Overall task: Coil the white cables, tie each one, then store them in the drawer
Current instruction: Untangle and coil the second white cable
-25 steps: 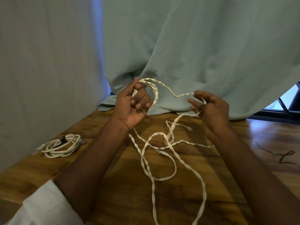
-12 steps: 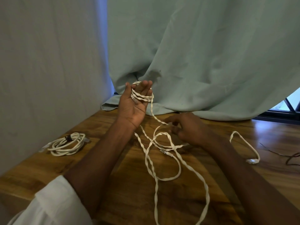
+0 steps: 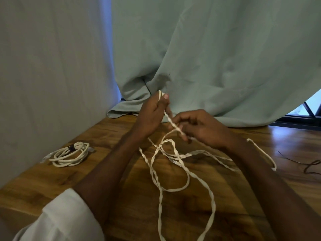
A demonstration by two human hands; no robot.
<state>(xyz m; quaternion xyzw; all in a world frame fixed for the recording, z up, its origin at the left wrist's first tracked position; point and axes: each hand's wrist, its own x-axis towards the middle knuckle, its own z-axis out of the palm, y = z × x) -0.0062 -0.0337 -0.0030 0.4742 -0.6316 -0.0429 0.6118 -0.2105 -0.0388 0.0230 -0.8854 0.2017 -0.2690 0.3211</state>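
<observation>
A long flat white cable (image 3: 175,173) lies in loose twisted loops over the wooden table (image 3: 121,202). My left hand (image 3: 151,115) is raised above the table's back edge and holds a few turns of that cable, with a strand showing over its fingertips. My right hand (image 3: 201,129) sits just to its right and pinches the taut strand that runs down from the left hand. One cable end (image 3: 273,168) trails off to the right. A second white cable (image 3: 69,154), coiled and bound with a dark tie, rests on the table at the left. No drawer is in view.
A pale green curtain (image 3: 217,58) hangs behind the table and drapes onto its back edge. A grey wall (image 3: 43,75) runs along the left side. A thin dark wire (image 3: 311,165) lies at the right edge of the table.
My left hand turned from palm-up to edge-on, with the wound turns mostly hidden behind it. My right hand rose from the table and moved close to the left, taking a strand.
</observation>
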